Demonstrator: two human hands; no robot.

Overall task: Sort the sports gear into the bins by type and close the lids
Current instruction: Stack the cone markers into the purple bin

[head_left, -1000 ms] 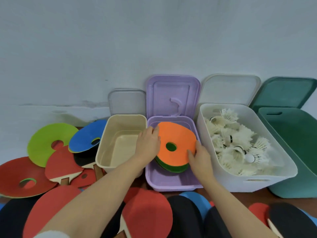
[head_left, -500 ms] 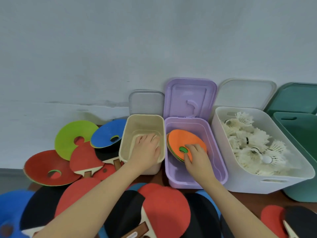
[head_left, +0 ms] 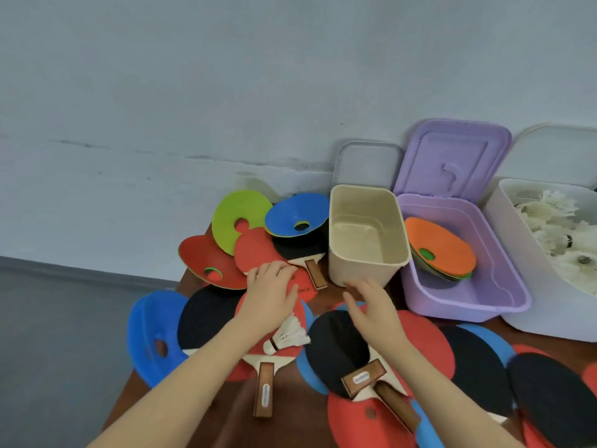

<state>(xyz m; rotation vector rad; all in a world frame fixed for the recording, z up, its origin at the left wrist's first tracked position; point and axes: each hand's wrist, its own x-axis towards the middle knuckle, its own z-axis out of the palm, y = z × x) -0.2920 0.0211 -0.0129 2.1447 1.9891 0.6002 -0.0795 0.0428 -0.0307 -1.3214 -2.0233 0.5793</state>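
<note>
Your left hand (head_left: 270, 297) lies flat, fingers relaxed, its fingertips resting on the red paddle (head_left: 258, 253) at the far left of the pile; grip released, nothing held. Your right hand (head_left: 371, 305) hovers just near of the beige bin (head_left: 365, 266), fingers loosely spread, grip released, nothing in it. Beige bin: lid off, interior bare, standing on the desk (head_left: 232, 421) between the pile and the purple bin (head_left: 465, 305). Purple bin: lid (head_left: 452, 156) propped upright behind it, orange disc (head_left: 442, 240) on top of a small stack inside. White bin (head_left: 504, 240), far right: holds feathered shuttlecocks (head_left: 555, 234). Loose on the desk, left of the bins: green disc (head_left: 239, 215), blue disc (head_left: 294, 215), red disc (head_left: 203, 260), a second blue disc (head_left: 151, 331) at the near left edge. One stray shuttlecock (head_left: 287, 337) lies on a paddle below your left wrist. Black-faced paddle (head_left: 339, 347) lies under your right forearm, among more overlapping red and black paddles on the near side.
</note>
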